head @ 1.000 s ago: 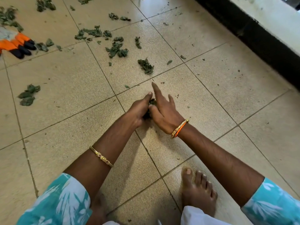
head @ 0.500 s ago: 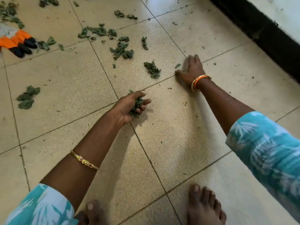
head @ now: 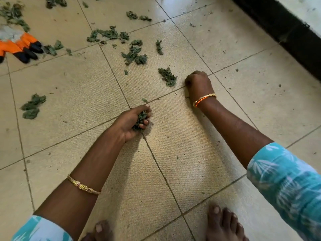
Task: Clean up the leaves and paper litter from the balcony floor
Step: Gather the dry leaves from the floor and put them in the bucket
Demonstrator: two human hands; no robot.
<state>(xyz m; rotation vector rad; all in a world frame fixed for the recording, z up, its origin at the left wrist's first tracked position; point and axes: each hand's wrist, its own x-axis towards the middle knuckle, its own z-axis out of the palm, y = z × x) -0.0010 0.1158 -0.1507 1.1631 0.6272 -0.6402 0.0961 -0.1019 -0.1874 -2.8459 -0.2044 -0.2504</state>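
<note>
**Leaves gathered by hand from balcony floor**

Seen from the head camera, a person crouched barefoot on the tiled balcony floor, midway through collecting scattered leaves. The left hand held a clump of gathered leaves, fingers curled round it just above a tile joint. The right hand rested knuckles-up on the floor, fingers curled under; whether it held anything could not be told. Just beside it lay a small leaf pile, seemingly the next pickup, calling for a short reach left. More leaves lay beyond, near orange gloves. Half a second earlier, the right hand had lain flat on the tile, fingers outstretched.
</note>
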